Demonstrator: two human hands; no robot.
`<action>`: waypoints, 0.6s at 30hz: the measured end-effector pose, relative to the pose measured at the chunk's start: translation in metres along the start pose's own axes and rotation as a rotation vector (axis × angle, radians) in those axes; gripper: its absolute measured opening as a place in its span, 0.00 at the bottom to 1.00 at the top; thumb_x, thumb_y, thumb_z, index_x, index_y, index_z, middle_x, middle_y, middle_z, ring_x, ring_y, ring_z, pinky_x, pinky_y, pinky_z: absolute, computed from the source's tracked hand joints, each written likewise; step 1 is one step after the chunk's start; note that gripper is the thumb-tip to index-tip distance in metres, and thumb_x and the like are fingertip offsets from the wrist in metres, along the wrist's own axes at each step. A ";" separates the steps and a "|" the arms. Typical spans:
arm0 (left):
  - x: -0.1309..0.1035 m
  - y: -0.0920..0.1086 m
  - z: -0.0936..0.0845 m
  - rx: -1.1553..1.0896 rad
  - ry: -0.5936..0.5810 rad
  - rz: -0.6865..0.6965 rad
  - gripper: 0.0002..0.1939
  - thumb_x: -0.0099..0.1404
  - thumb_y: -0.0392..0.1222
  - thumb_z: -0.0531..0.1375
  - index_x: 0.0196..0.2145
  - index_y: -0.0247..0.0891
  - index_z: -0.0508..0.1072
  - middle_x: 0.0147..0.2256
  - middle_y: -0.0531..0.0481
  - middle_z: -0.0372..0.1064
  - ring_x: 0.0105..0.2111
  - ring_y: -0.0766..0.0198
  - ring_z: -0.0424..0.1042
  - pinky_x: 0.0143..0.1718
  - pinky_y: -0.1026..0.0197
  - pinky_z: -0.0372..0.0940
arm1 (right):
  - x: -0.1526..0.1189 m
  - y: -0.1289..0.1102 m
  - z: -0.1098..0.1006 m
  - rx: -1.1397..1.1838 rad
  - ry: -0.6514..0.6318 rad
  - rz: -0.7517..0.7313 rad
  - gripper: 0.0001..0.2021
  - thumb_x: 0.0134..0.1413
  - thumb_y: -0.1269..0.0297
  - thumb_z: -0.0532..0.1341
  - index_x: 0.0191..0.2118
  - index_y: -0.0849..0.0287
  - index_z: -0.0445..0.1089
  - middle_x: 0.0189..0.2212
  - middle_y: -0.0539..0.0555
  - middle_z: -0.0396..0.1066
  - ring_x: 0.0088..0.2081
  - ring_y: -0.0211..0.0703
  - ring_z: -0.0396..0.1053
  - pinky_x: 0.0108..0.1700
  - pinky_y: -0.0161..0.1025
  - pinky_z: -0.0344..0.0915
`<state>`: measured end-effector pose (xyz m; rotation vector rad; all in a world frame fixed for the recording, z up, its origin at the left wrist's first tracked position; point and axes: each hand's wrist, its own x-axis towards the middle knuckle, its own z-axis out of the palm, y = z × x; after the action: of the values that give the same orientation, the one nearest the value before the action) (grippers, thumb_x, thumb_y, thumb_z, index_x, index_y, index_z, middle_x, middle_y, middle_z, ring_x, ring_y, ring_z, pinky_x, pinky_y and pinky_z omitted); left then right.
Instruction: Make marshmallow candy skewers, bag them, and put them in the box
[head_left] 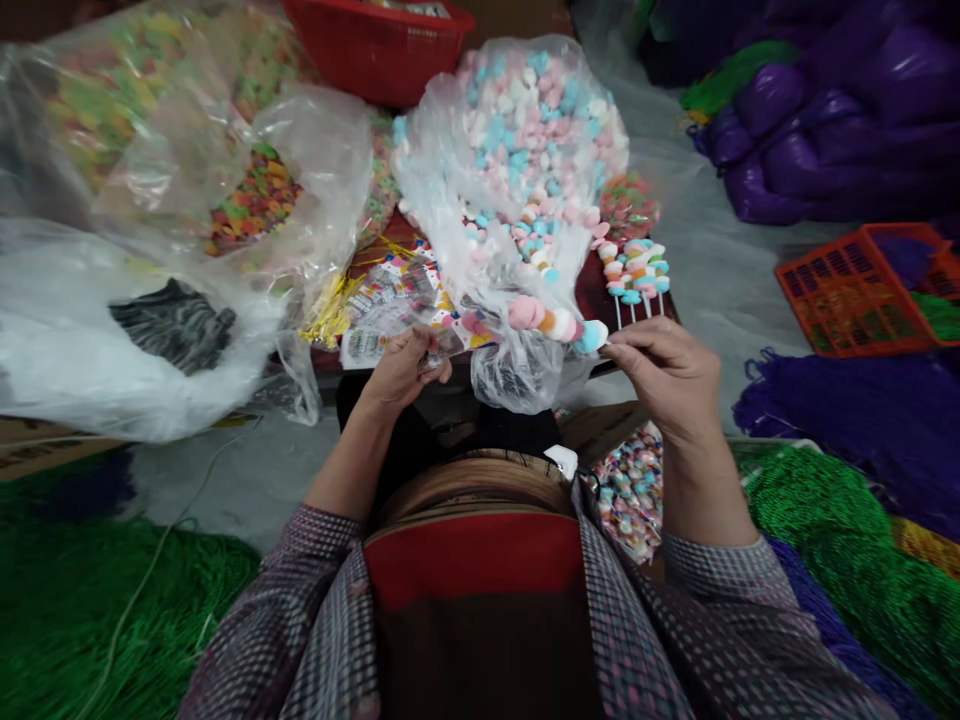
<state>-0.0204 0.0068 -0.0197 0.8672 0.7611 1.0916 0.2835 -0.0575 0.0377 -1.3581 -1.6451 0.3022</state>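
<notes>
My right hand (666,372) pinches the end of a marshmallow skewer (564,326), a row of pink, orange, white and blue pieces lying almost level. Its far end points left, at the mouth of a small clear printed bag (454,338). My left hand (409,368) has its fingers closed on that bag. Whether the skewer's tip is inside the bag I cannot tell. More printed bags (390,305) lie fanned beyond my left hand, beside gold twist ties (332,312). Several finished skewers (636,268) rest on the table past my right hand, sticks toward me.
A large open bag of marshmallows (517,130) stands at the back. Bags of ring-shaped gummies (255,200) fill the left side, with a red basin (382,50) behind. Wrapped sweets (634,490) sit below the table. An orange crate (832,290) and green netting (847,540) lie right.
</notes>
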 end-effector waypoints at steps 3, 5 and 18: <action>0.000 -0.002 -0.005 0.023 -0.030 0.009 0.32 0.49 0.72 0.71 0.24 0.37 0.72 0.16 0.59 0.63 0.11 0.77 0.52 0.17 0.63 0.60 | 0.002 -0.005 0.002 -0.015 -0.011 -0.005 0.05 0.58 0.57 0.70 0.31 0.47 0.80 0.29 0.50 0.78 0.32 0.44 0.75 0.36 0.45 0.72; 0.000 -0.004 -0.008 0.042 -0.049 0.001 0.31 0.51 0.71 0.71 0.26 0.36 0.74 0.18 0.57 0.67 0.11 0.77 0.53 0.16 0.64 0.58 | 0.003 -0.005 0.003 -0.019 -0.022 -0.008 0.05 0.59 0.57 0.69 0.32 0.48 0.80 0.30 0.50 0.78 0.32 0.44 0.75 0.36 0.45 0.72; 0.001 -0.003 -0.001 0.016 -0.061 -0.087 0.30 0.47 0.65 0.75 0.34 0.35 0.81 0.19 0.58 0.66 0.13 0.78 0.56 0.16 0.67 0.53 | 0.003 -0.011 0.023 0.321 0.053 0.178 0.11 0.60 0.49 0.68 0.36 0.50 0.76 0.28 0.49 0.77 0.25 0.39 0.72 0.27 0.39 0.70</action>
<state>-0.0193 0.0076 -0.0229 0.8694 0.7505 0.9792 0.2589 -0.0504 0.0346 -1.2556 -1.3656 0.6028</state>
